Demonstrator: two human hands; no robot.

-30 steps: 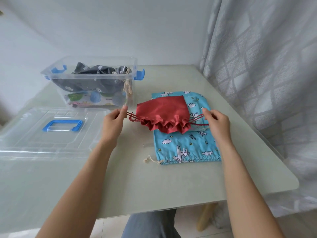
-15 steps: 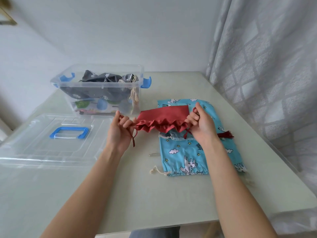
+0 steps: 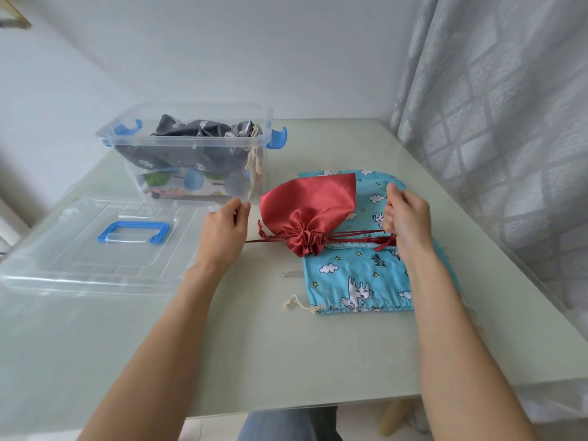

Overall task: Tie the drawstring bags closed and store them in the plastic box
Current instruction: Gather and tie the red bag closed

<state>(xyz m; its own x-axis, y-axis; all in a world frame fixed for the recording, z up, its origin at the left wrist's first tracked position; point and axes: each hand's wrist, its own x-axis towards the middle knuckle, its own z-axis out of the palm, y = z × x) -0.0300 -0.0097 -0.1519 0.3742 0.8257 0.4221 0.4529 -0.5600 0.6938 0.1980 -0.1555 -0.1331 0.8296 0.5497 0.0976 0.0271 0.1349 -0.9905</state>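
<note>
A red satin drawstring bag (image 3: 313,203) lies on the table, its mouth gathered tight into a ruffle. It rests partly on a flat blue cartoon-print drawstring bag (image 3: 359,272). My left hand (image 3: 224,230) pinches the red cord on the bag's left side. To the right, my right hand (image 3: 405,218) is closed on the red cords and pulls them taut. The clear plastic box (image 3: 191,144) with blue latches stands behind, holding a grey bag and other printed bags.
The box's clear lid (image 3: 95,243) with a blue handle lies flat at the left. A grey-white curtain (image 3: 496,122) hangs along the table's right edge. The blue bag's cream cord (image 3: 297,305) trails toward the front. A small clear object (image 3: 291,274) lies beside it.
The red bag's mouth went from a wide ruffled opening to a tight gather as both hands pulled the cords outward. The bag now lies rounded on the blue bag.
</note>
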